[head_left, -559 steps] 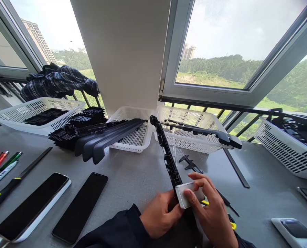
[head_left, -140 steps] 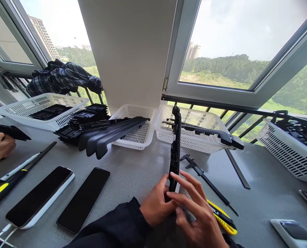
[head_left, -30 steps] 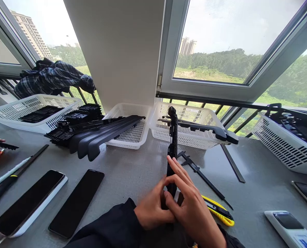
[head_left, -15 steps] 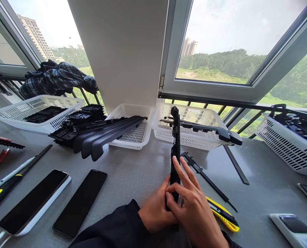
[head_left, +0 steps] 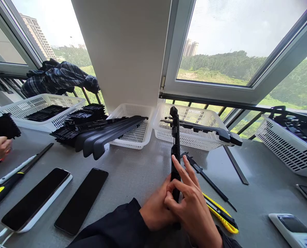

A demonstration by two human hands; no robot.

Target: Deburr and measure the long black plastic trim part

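- Between both hands, above the near side of the grey table [head_left: 133, 172], gripping a slim black strip [head_left: 176, 137] by its lower end, appearing almost upright in view, with the free end reaching up in front of a white basket [head_left: 194, 144]
- With the left hand [head_left: 156, 206], closed about the lower end; best to make this clasp firm but not crushing, to steady the long free end against wobble and twist
- With the right hand [head_left: 193, 203], touching the strip just above, thumb and forefinger curled at its near face, a longer finger laid along its edge; cannot tell whether truly pinching, nor about anything hidden under the palm
- Judging by the long reach beyond the hands, better to press close to the left-hand clasp, with light, even force, to avoid bending the thin length
- Worth using the outstretched right fingertip as a guide, for feeling any tilt early
- Just right of the hands, mind the black caliper [head_left: 207, 179] and the yellow utility knife [head_left: 222, 213]; probably wise to lift rather than sweep sideways
- Farther off, allow room for the tip near the dark curved bars [head_left: 223, 136] resting across the basket
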